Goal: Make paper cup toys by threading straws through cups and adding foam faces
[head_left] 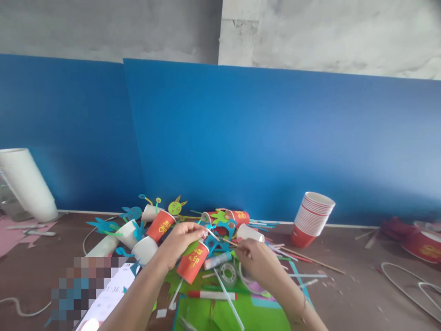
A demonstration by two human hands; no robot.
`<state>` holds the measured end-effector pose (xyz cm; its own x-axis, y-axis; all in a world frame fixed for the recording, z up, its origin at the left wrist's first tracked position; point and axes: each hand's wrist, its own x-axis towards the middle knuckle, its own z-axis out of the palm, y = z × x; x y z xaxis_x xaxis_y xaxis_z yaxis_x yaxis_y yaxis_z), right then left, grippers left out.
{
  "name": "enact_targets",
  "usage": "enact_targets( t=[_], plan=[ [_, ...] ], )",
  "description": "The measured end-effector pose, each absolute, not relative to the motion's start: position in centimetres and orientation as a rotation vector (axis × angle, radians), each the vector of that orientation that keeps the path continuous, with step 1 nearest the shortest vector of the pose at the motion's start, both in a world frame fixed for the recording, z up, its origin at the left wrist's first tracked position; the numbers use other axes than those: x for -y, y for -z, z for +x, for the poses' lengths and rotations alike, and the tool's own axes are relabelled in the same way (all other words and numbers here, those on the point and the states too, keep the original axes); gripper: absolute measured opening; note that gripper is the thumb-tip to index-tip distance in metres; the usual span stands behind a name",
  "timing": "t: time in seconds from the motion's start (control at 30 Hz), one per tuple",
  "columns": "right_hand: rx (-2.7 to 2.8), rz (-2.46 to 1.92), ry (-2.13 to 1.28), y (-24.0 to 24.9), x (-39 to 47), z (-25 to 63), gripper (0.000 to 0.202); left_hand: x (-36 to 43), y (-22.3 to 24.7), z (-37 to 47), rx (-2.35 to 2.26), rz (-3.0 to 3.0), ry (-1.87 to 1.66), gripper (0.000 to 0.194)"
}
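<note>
A white strip (pixel 213 235) is being pinched by the left hand (pixel 182 240), a stick (pixel 230 242) by the right hand (pixel 257 257) beside it.

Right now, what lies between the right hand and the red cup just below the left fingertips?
Head view: mainly a pale blue tube and a tape roll.

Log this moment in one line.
left hand: pinching white strip | right hand: holding thin stick | red cup: tilted, near left hand

The right hand (pixel 253 255) hid part of a thin brown wooden stick (pixel 230 242). The right edge cut off a round red bowl (pixel 418 246) with blurry gold writing (pixel 431 250).
</note>
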<state>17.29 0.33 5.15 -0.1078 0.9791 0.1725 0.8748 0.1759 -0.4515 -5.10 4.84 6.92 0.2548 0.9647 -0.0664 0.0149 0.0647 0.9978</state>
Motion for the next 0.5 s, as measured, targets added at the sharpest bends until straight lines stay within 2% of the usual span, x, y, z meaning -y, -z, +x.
enact_targets(
  t=[0.2, 0.3, 0.4, 0.5],
  plan=[
    [1.656, -1.35, -0.787, -6.2, -2.3, 14.0, 0.021, -4.1, -7.3, -4.2, -0.969, 1.322, -0.894, 0.024],
    [1.755, -1.462, -0.573, -6.4, -2.5, 16.2, 0.018, -4.1, -7.3, -4.1, -1.038, 1.353, -0.915, 0.023],
    [2.081, -1.716, -0.423, -5.9, -1.7, 19.2, 0.024, -4.3, -6.8, -3.7, -1.124, 1.439, -0.912, 0.02],
    [2.253, -1.868, -0.395, -4.4, -0.4, 20.1, 0.014, -4.3, -6.0, -3.1, -1.165, 1.507, -0.865, 0.017]
  ],
)
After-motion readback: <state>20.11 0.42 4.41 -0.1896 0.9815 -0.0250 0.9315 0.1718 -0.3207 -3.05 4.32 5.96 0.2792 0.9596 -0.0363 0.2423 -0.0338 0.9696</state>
